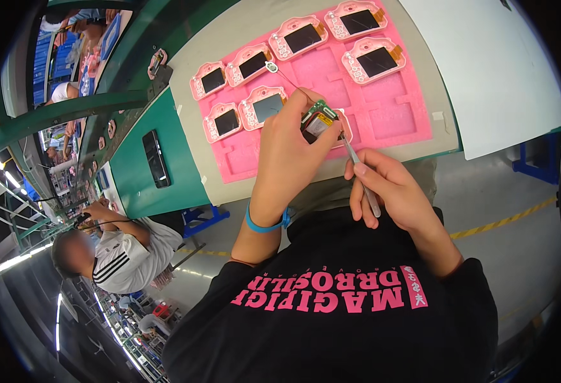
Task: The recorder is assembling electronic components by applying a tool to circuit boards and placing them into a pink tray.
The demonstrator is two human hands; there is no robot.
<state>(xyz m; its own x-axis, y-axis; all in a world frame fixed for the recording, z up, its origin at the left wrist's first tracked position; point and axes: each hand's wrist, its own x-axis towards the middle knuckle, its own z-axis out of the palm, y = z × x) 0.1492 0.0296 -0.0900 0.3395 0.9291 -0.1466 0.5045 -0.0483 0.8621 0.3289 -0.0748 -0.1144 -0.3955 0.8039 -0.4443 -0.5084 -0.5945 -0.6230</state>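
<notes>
My left hand (291, 143) pinches a small green circuit board with a yellow-labelled battery (319, 122), over a pink foam tray (388, 121). Part of a pink shell (345, 129) shows beneath the board, mostly hidden by my fingers. A thin wire runs from the board to a small pale round part (271, 66) at the upper left. My right hand (392, 188) grips metal tweezers (361, 171), their tips at the board's right side. Several pink device housings with dark screens (303, 38) lie in the tray around my hands.
A black phone (156, 159) lies on the green mat (132, 182) to the left. A white sheet (494, 70) covers the right end of the bench. At the left, a co-worker in a white striped shirt (130, 255) sits beside a green rail.
</notes>
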